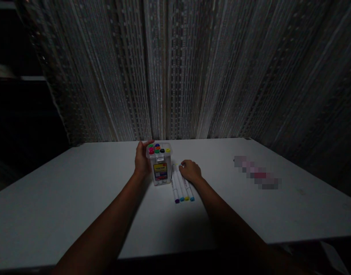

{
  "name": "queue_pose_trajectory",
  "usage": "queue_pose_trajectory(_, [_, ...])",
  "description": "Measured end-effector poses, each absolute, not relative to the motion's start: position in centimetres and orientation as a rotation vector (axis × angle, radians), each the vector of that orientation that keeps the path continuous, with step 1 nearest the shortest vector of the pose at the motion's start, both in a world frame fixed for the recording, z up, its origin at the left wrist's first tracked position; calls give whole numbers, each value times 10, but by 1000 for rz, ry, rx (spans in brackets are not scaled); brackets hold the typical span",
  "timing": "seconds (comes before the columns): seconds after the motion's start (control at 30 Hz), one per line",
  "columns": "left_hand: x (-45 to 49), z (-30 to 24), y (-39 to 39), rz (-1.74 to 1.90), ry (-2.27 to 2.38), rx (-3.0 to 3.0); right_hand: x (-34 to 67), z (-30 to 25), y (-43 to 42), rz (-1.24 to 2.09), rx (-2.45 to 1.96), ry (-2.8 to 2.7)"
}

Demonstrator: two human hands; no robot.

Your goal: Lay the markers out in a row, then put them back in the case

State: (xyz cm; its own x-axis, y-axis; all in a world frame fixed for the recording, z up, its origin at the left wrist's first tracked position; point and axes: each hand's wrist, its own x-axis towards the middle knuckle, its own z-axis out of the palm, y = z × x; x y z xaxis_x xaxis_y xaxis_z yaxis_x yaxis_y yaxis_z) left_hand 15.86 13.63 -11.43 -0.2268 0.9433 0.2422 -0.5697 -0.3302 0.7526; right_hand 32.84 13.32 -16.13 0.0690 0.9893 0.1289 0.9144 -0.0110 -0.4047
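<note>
A clear plastic marker box (pixel 163 177) stands upright on the table, with a yellow and dark label on its front. Several markers with coloured caps, green, orange, pink, black and yellow among them, stick up inside it. My left hand (pixel 142 158) is wrapped around the box's left and back side, the fingers partly hidden behind it. Just to the right of the box, several white markers (pixel 181 187) lie side by side, their purple, blue and yellow ends towards me. My right hand (pixel 191 170) is curled at their far ends, its fingertips closed on the rightmost marker.
The white table (pixel 86 194) reaches back to a hanging string curtain (pixel 175 76). Over on the right lies a blurred-out pinkish object (pixel 257 172). The surroundings are dim, with dark shelving (pixel 20 78) at the far left.
</note>
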Motion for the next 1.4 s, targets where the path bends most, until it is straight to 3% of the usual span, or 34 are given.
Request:
queue_pose_trajectory(0.17, [161,-130,126,1632,565,856,328,-160,133,283,-1983,-1886])
queue_pose_trajectory(0.5, [154,-105,138,1777,693,977,327,-159,133,273,-1988,-1890])
queue_pose_trajectory(0.83, [157,-139,128,1685,545,975,327,-159,134,289,-1981,-1877])
queue_pose_trajectory(1.13, [155,-107,139,1925,579,1018,327,-159,135,284,-1995,-1877])
queue_pose_trajectory(1.4, [150,-136,133,1896,673,1242,327,-161,135,285,-1988,-1863])
